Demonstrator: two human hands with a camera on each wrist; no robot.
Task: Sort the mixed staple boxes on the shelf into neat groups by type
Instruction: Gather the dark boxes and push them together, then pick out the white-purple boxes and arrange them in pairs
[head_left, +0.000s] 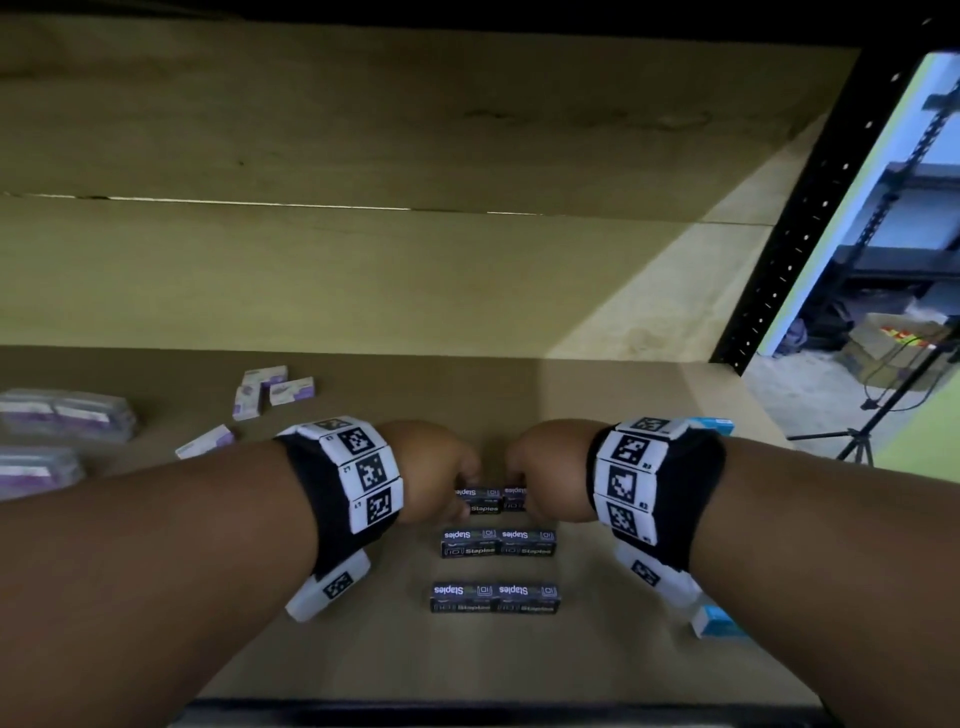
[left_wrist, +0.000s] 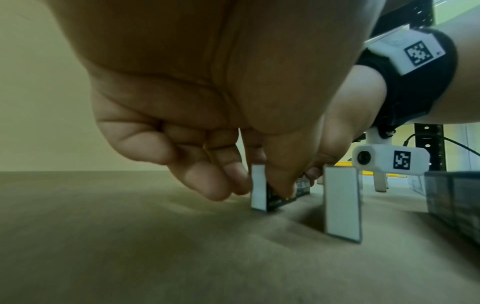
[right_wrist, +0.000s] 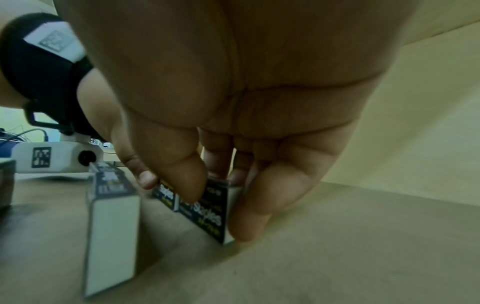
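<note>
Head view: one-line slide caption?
Left hand and right hand each pinch a black staple box, the farthest pair of three.

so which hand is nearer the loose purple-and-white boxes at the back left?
Left. The left hand grips a black staple box in the far row, with the purple-and-white boxes off to its left. The right hand, on the neighbouring black box, sits farther right.

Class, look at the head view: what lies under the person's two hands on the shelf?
A third pair of black staple boxes, the left hand and right hand each pinching one. Their outer ends are covered by the hands.
</note>
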